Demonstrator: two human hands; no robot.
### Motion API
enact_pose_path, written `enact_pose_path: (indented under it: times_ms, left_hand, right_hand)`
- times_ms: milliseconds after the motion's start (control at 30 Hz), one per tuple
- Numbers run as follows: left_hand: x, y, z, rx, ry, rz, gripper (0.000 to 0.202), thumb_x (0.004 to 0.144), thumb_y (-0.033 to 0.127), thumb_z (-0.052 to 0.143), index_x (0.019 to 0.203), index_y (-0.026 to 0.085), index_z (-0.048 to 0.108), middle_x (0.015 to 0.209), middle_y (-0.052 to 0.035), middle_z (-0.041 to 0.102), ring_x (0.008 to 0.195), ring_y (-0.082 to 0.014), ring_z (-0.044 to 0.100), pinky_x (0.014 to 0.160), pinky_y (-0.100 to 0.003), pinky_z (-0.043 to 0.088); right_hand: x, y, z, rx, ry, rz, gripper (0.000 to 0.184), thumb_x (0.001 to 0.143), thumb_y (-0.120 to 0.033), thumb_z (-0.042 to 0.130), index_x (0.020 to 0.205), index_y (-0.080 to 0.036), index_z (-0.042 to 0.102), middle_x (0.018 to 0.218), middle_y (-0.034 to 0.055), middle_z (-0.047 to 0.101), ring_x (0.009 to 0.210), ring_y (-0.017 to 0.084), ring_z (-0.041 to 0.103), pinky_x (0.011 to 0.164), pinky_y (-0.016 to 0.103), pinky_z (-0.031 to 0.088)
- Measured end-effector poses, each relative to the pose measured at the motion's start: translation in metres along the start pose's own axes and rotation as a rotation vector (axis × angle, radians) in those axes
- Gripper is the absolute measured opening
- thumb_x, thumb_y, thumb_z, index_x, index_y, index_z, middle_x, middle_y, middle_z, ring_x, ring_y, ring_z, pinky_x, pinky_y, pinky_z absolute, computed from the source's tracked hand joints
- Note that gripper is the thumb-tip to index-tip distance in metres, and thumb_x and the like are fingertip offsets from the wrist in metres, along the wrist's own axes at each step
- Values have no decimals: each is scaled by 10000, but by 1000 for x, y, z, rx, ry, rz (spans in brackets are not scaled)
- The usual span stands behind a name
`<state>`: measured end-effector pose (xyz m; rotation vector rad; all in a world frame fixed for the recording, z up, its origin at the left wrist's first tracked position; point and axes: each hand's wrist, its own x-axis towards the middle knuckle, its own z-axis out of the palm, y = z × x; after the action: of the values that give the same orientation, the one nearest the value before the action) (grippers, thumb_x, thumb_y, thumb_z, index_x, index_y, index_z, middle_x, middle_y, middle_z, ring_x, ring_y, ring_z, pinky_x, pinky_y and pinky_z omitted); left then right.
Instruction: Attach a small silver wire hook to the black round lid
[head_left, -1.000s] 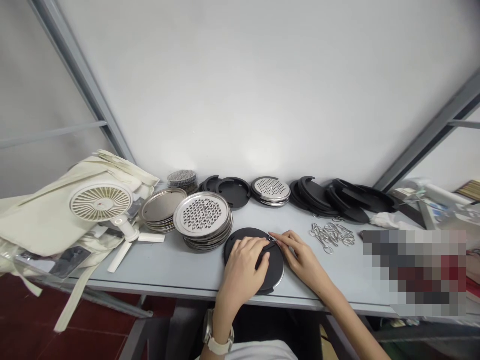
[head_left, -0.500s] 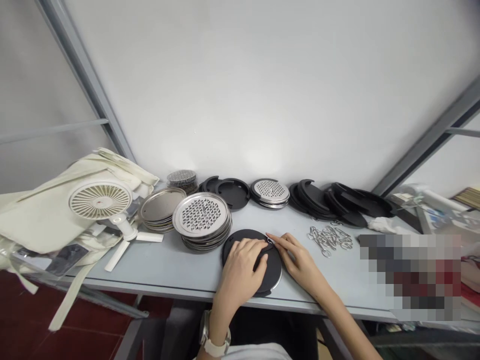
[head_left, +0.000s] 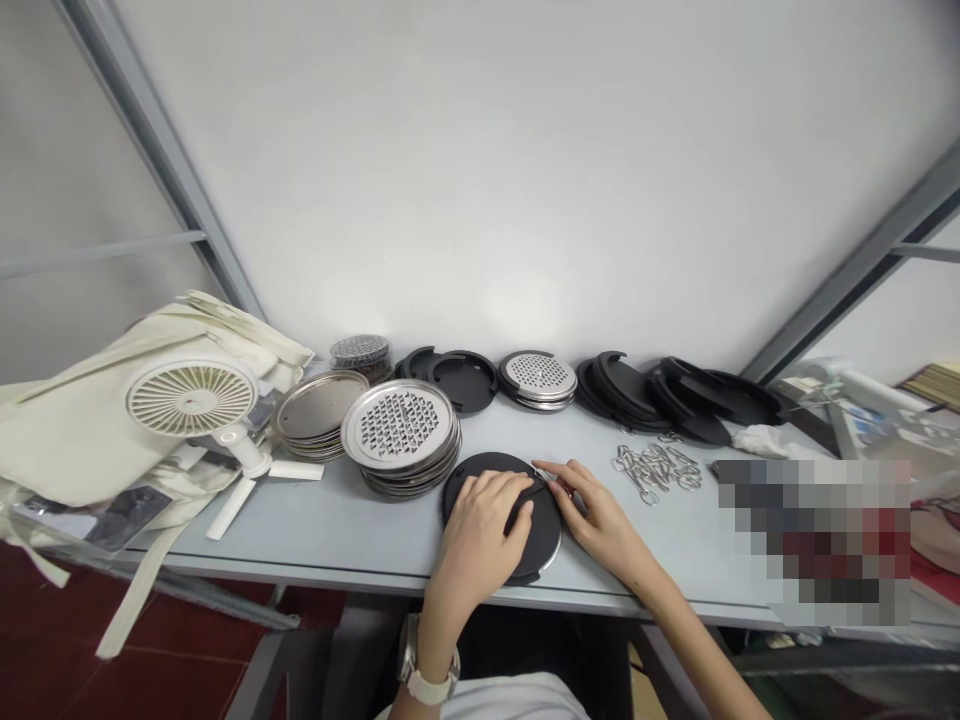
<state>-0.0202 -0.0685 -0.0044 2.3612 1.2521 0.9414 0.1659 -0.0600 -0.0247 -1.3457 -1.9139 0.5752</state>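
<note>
A round black disc [head_left: 541,540] with a shiny metal rim showing at its lower right lies flat near the table's front edge. My left hand [head_left: 487,530] rests on top of it, fingers stretched over the surface and thumb apart. At the disc's upper right edge, my right hand [head_left: 589,510] has its thumb and index finger closed on a small metal clip [head_left: 539,474], mostly hidden by the fingers. To the right of that hand lies a pile of metal clips with rings [head_left: 657,468].
Left of the disc stand stacks of round metal grater plates [head_left: 401,428] and plain metal plates [head_left: 322,405]. Black round holders [head_left: 626,390] and a stack topped by a perforated disc [head_left: 538,376] line the wall. A white fan [head_left: 192,398] and cream bag [head_left: 82,430] occupy the left.
The view has shifted slightly. My right fingers have moved a little around the small clip at the disc's edge, now covering more of it. My left hand stays on the disc.
</note>
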Motion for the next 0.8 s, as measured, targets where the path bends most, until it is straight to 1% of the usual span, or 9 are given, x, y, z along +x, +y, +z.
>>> enact_pose_path:
  times_ms: [100, 200, 333, 433, 567, 800]
  left_hand:
    - [0, 0, 0, -2, 1, 6, 265, 914, 188, 443, 1139, 250, 567, 1169, -2, 619, 1100, -173, 527, 958, -365, 395]
    - [1, 0, 0, -6, 4, 5, 267, 913, 186, 442, 1140, 253, 567, 1169, -3, 620, 1099, -176, 529, 957, -370, 396]
    - [0, 0, 0, -9, 6, 3, 269, 913, 185, 439, 1140, 252, 568, 1170, -9, 621, 1103, -182, 527, 961, -379, 392]
    - [0, 0, 0, -10, 4, 2, 269, 912, 186, 444, 1141, 253, 566, 1172, -4, 621, 1107, -180, 525, 967, -377, 389]
    - [0, -1, 0, -15, 0, 0, 268, 912, 188, 448, 1145, 258, 561, 1177, 5, 619, 1107, -175, 525, 966, -376, 389]
    - [0, 0, 0, -18, 5, 6, 267, 911, 187, 444, 1138, 249, 569, 1172, -11, 622, 1105, -182, 530, 965, -381, 397]
  right_hand:
    - [0, 0, -1, -2, 2, 3, 337, 963, -302, 367, 1218, -203, 563, 888, 57, 561, 780, 175, 557, 740, 307, 464]
    - [1, -1, -1, 0, 4, 29, 318, 958, -321, 385, 1185, -207, 576, 865, 44, 573, 713, 160, 538, 676, 285, 450]
    - [1, 0, 0, 11, 8, 75, 308, 946, -350, 411, 1157, -205, 583, 740, 8, 554, 650, 152, 510, 612, 267, 425]
    - [0, 1, 1, 25, 3, 95, 311, 944, -363, 408, 1148, -202, 580, 697, -5, 541, 624, 148, 499, 600, 263, 422]
    - [0, 0, 1, 30, 2, 91, 297, 939, -356, 411, 1127, -194, 575, 708, -3, 550, 642, 149, 517, 617, 265, 426]
    - [1, 0, 1, 34, -12, 90, 299, 939, -351, 398, 1136, -189, 554, 670, -16, 520, 627, 149, 510, 599, 259, 414]
